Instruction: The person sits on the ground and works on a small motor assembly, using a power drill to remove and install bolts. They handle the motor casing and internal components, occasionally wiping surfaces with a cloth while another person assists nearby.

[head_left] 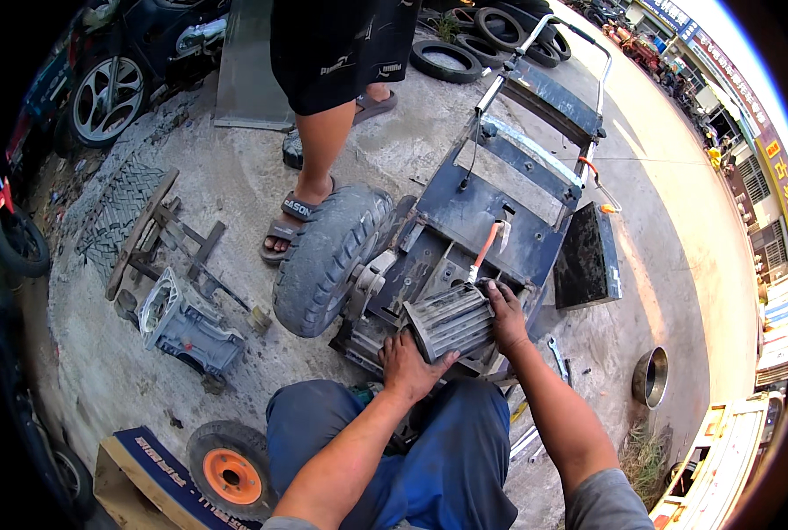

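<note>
A grey ribbed metal block, like a finned electric motor housing (pixel 456 320), sits between my hands over the near end of a dark metal cart frame (pixel 491 196). My left hand (pixel 409 366) grips its near left end with the thumb along the lower edge. Against its right end my right hand (pixel 506 318) is wrapped, fingers toward the far side. Just beyond the housing an orange cable (pixel 485 247) rises from the frame. A thick knobby tire (pixel 330 258) is mounted at the frame's left side. The undersides of my fingers are hidden.
A person in dark shorts and sandals (pixel 299 210) stands beside the tire. Left lie a grey metal casting (pixel 186 322) and a loose wheel with orange rim (pixel 231 475). At right are a black box (pixel 587 258), a wrench (pixel 557 359) and a metal bowl (pixel 650 377).
</note>
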